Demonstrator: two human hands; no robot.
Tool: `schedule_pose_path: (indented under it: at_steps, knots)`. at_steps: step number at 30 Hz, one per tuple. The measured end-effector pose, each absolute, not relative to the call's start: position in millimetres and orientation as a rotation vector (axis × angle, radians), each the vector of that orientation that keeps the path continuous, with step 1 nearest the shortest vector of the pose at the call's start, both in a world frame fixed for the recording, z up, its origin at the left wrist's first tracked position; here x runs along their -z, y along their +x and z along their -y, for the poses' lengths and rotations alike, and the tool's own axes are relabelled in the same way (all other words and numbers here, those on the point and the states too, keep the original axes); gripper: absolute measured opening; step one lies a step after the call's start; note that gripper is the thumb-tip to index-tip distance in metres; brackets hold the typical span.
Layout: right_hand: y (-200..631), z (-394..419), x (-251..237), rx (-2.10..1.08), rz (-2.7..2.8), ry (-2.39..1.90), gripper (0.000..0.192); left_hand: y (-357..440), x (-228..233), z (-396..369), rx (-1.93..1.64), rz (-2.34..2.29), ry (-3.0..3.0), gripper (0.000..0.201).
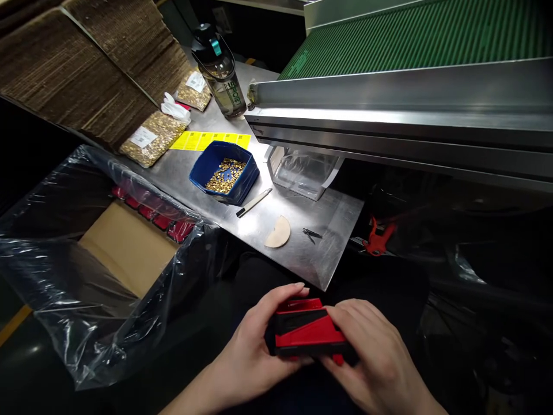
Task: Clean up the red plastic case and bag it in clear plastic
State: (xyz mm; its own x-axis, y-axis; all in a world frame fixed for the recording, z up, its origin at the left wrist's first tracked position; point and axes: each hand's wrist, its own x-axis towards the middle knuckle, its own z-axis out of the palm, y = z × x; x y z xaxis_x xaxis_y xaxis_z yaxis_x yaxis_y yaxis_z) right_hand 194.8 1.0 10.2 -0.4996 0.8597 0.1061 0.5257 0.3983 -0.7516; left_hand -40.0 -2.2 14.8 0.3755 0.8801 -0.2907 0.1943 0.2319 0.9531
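Low in the view, close to my body, a red and black plastic part is held between both hands. My left hand wraps its left side, thumb and fingers closed around it. On the other side my right hand grips the part's right end, with its fingers over the top and the thumb below. The part's exact kind cannot be made out, and its underside is hidden. Beyond my hands, on the metal table, lie a small nail clipper, a tan disc with a notch and a pen.
A blue bin holds small brass pieces. Bags of brass pieces, a yellow label strip and a water bottle stand behind. A plastic-lined box with red parts is at left; a green conveyor overhangs at right.
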Motion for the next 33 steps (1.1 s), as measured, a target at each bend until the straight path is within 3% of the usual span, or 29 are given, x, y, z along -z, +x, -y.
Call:
schedule_pose_path:
  at_steps: [8, 12, 17, 21, 24, 26, 28, 31, 33]
  knots:
    - [191, 7, 0, -0.729, 2.221, -1.190, 0.027, -35, -16, -16, -0.579, -0.998, 1.662, 0.062]
    - [194, 6, -3, -0.797, 2.223, -1.171, 0.032, -33, -13, -18, -0.438, -0.967, 1.598, 0.048]
    - [219, 13, -3, -1.085, 2.013, -1.395, 0.060, -41, -6, -10, -0.558, -0.905, 1.525, 0.045]
    - [220, 19, 14, -1.645, 1.557, -1.484, 0.095, -44, 0, -1, -0.676, -0.787, 1.340, 0.037]
    - [203, 20, 24, -1.883, 1.304, -1.340, 0.081, -42, 6, 4, -0.660, -0.748, 1.226, 0.034]
    - [194, 19, 26, -1.857, 1.256, -1.318, 0.061, -40, 10, 4, -0.655, -0.757, 1.165, 0.038]
    - [194, 17, 25, -1.728, 1.353, -1.386, 0.051, -40, 13, 3, -0.625, -0.805, 1.076, 0.056]
    - [205, 14, 18, -1.339, 1.689, -1.516, 0.054, -39, 18, 0, -0.625, -0.838, 0.834, 0.095]
    - [212, 11, 13, -1.060, 1.906, -1.510, 0.057, -36, 22, 1, -0.689, -0.803, 0.616, 0.101]
